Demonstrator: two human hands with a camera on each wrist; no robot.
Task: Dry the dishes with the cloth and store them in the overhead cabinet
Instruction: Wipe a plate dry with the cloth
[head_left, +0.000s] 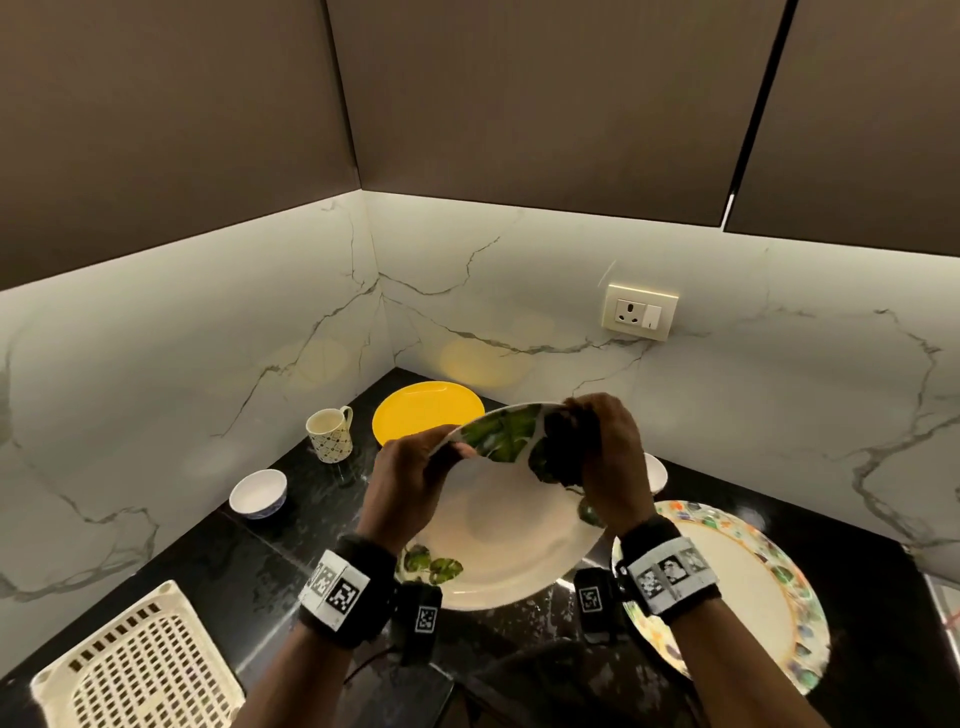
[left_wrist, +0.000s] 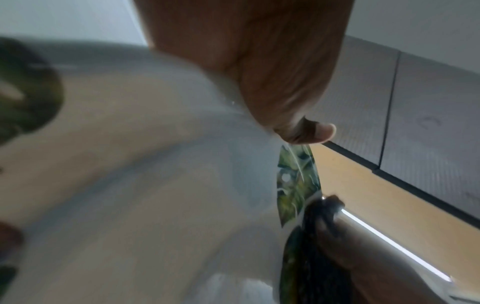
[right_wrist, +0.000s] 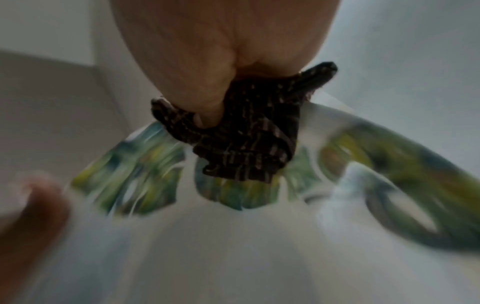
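Gripping the leaf-print plate (head_left: 498, 525) rim, right hand (head_left: 605, 447) presses cloth (head_left: 563, 447).

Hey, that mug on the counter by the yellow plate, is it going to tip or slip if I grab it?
The mug stands upright on a flat base, so it probably won't tip or roll. Its glazed surface looks smooth and the counter around shows water spots, so it may be slippery. It looks ceramic, so likely rigid and breakable; the handle gives a surer grip.
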